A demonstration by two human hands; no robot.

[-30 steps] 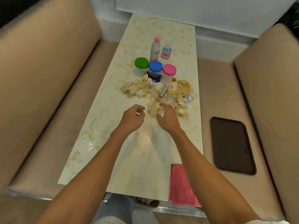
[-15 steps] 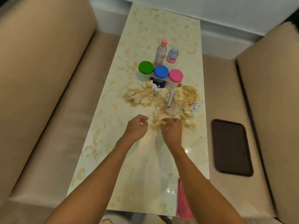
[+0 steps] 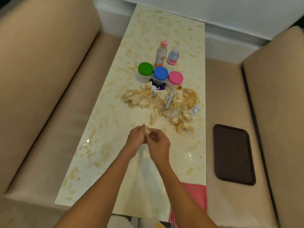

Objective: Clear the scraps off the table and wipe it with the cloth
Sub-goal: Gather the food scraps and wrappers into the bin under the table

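A heap of crumpled pale paper scraps (image 3: pixel 179 102) lies across the middle of the long marbled table (image 3: pixel 115 145), with a small grey tube (image 3: pixel 169 102) among them. My left hand (image 3: pixel 136 137) and my right hand (image 3: pixel 158 143) meet just in front of the heap. Between their fingertips they pinch one small scrap (image 3: pixel 146 130). The pink cloth (image 3: pixel 195 198) lies at the table's near right corner, partly hidden by my right forearm.
Three tubs with green (image 3: pixel 145 69), blue (image 3: pixel 160 73) and pink lids (image 3: pixel 175 78) stand behind the scraps, with two small bottles (image 3: pixel 167 56) beyond. A dark brown tray (image 3: pixel 233 153) lies on the right bench seat. Beige padded benches flank the table.
My right hand has lifted a scrap from the heap's near edge and drawn back toward me. The two hands have come together on it. The view tilted slightly.
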